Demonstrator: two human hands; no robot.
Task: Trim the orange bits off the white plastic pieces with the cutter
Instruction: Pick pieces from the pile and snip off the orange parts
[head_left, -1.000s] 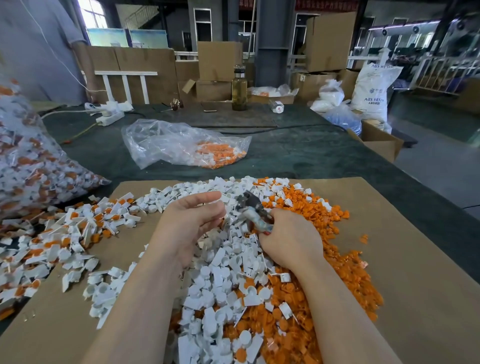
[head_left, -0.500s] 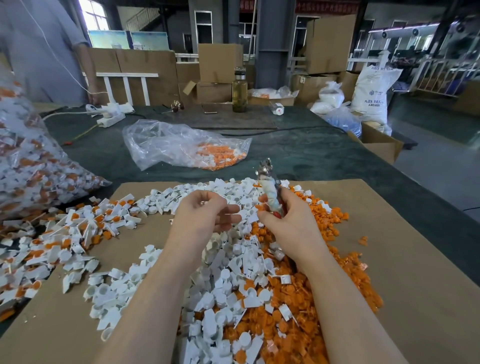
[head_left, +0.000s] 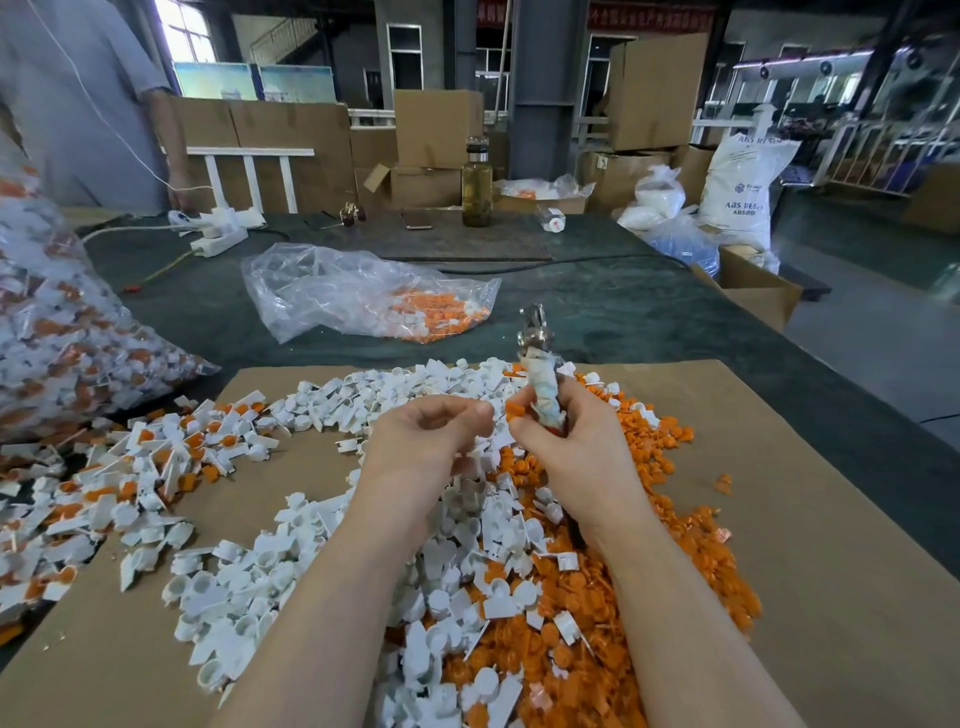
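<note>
Here, at the centre of the frame, the cutter (head_left: 540, 379) is gripped upright in the right hand (head_left: 566, 447), its wrapped handle enclosed by curled fingers and its metal tip pointing up. An orange bit (head_left: 515, 410) is seen just beside that hand's fingertips. The left hand (head_left: 431, 441) is held close by with fingers curled inward; whether a white piece is pinched there cannot be told.

The step would probably be done best if one piece were presented squarely to the blades, the cut made flush at the joint, and the fingertips kept behind the edge.

Below and around the hands a heap of white plastic pieces (head_left: 249, 587) is spread, small, matt and cup-shaped with flat tabs; to the lower right, orange scraps (head_left: 675, 566) are piled, disc-like and glossy. Everything is laid on a brown cardboard sheet (head_left: 831, 571) over a dark worktop (head_left: 623, 306). Above centre, a crinkled clear bag (head_left: 332, 291) is seen.
</note>
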